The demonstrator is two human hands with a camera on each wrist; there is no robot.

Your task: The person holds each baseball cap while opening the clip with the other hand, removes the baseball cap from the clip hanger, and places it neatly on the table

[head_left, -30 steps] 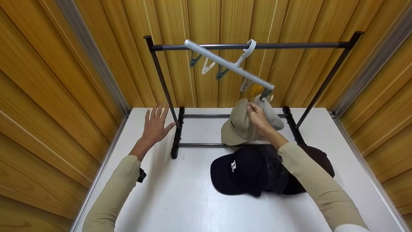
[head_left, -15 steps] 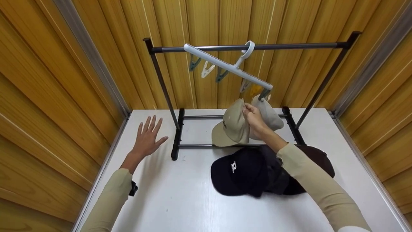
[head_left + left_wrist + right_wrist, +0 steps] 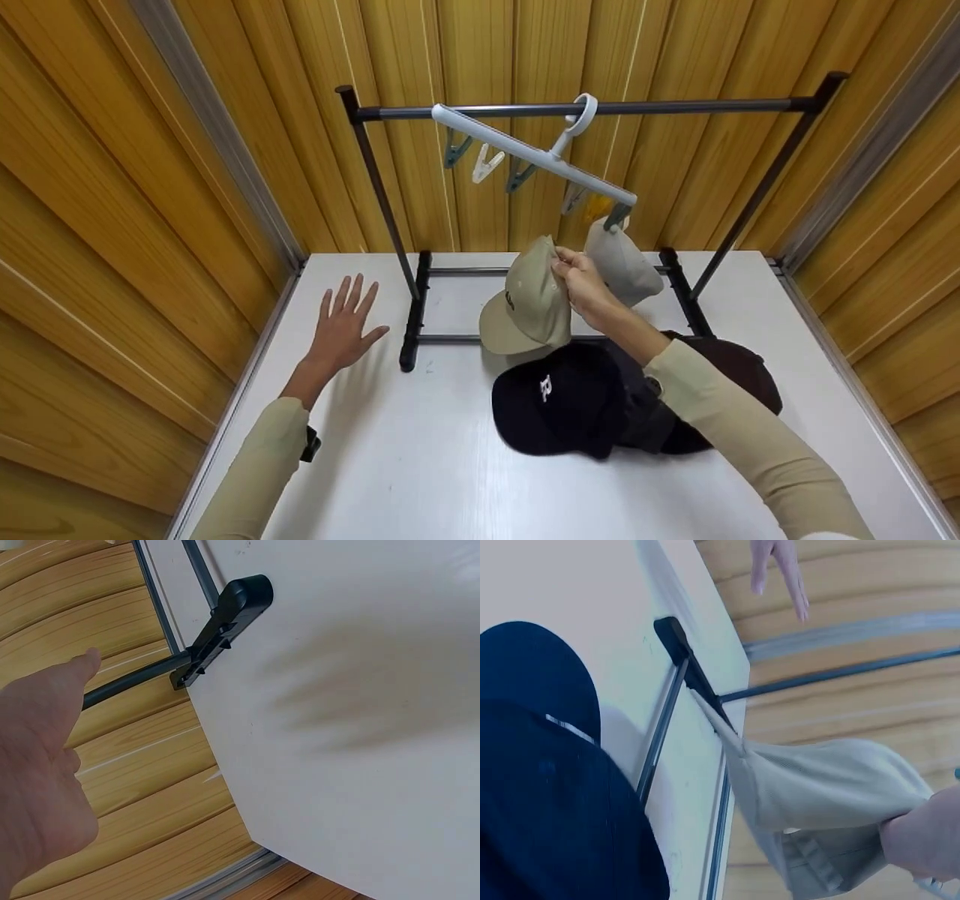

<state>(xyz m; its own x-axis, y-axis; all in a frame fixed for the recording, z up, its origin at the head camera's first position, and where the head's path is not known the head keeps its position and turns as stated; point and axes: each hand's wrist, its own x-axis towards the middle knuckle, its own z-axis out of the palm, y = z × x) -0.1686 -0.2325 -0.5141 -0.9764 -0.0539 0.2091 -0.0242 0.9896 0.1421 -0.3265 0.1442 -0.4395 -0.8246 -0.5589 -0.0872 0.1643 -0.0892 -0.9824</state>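
Observation:
A khaki baseball cap (image 3: 529,300) is pinched at its top rear edge by my right hand (image 3: 589,289), its brim pointing left. In the right wrist view the cap (image 3: 832,780) hangs from the fingers with its inside partly showing. Just right of that hand, a light grey cap (image 3: 626,262) hangs from a dark green clip (image 3: 618,216) at the low end of a tilted white clip hanger (image 3: 525,150). My left hand (image 3: 345,322), fingers spread and straight, hovers over the white table (image 3: 405,450), left of the rack, holding nothing.
A black metal rack (image 3: 480,112) carries the hanger on its top bar. Several free clips, including a white one (image 3: 486,163), dangle along the hanger. A navy cap (image 3: 555,405) and a dark brown cap (image 3: 739,367) lie in front of the rack. Wood-patterned walls (image 3: 112,262) enclose the table.
My right hand has drawn the khaki cap leftward and slightly down, away from the grey cap. My left hand has moved back from the rack's left post, down and to the left.

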